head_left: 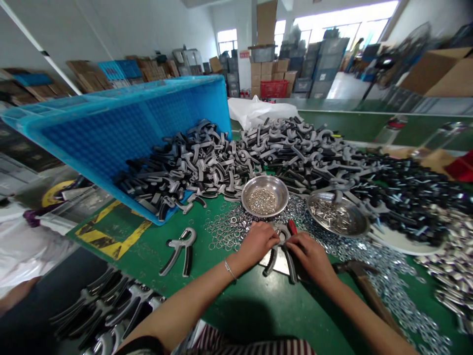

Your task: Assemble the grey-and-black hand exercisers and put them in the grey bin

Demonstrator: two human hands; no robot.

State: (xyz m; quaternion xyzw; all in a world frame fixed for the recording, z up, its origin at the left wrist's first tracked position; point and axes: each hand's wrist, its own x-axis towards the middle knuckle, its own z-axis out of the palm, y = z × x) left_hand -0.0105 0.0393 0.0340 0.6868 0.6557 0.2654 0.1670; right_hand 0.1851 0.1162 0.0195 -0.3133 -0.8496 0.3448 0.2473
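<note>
Tipping toward me, the blue crate lies on its side at the left of the green table, so its grey-and-black handle parts spill out in a heap within reach instead of having to be lifted out. Beyond the hands the heap spreads across the table to a second mass of small black parts on the right. Two steel dishes sit just ahead of my hands: the round bowl keeps tiny bright pieces together, and the right dish holds short metal pieces; loose rings lie scattered on the table around both, close enough to pick singly. One assembled gripper lies apart to the left, out of the working spot. The gripper in hand rests on a small plate at the table edge nearest me, handles pointing toward me. My left hand is closed on its left side, steadying the head; my right hand pinches the head from the right, fingers curled. A red piece shows at the head. A wooden tool handle lies by my right wrist.
</note>
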